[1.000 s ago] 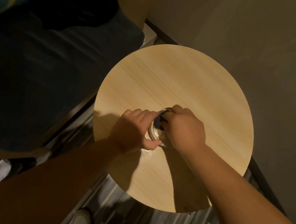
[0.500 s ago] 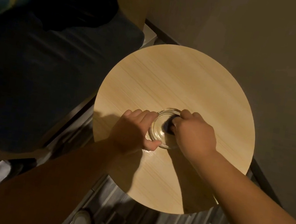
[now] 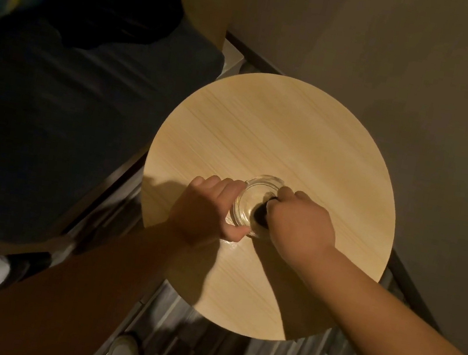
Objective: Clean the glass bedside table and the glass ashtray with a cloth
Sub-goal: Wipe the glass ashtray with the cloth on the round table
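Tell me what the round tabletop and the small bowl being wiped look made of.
Round pale tabletop: looks like light wood or wood-grain laminate, with straight grain lines and a soft sheen. Small clear ashtray bowl: glass, since the grain shows through it and its rim glints.

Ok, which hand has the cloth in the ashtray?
The right hand: it presses a dark cloth inside the glass ashtray. The left hand only grips the ashtray's outer rim, steadying it.
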